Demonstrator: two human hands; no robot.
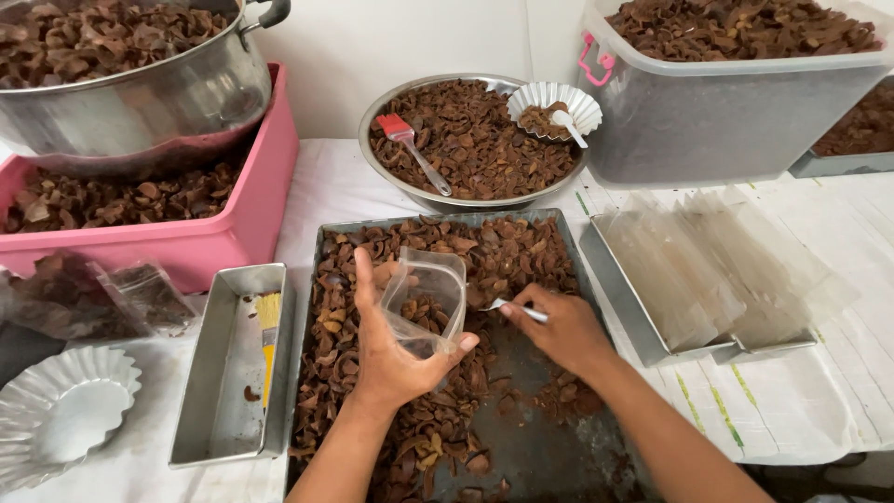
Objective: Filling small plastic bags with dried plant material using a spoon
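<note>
Far left: a shiny fluted tin (60,410), a pink tub (200,237) of brown chips under a big steel pot (140,93). Next, a long metal pan (223,373) with a yellow brush (268,340) inside. In the middle, a dark flat tray (549,447) of brown chips (507,251). Over the tray, left hand (396,359) curled around a small clear bag (424,303), mouth open, some chips inside. Just beside, right hand (563,331) pinching a small white spoon (517,307), tip down at the chips. Behind, a steel bowl (470,200) with a red brush (414,149). Right: clear bags (717,270) stacked in a pan, a big plastic bin (726,112).
</note>
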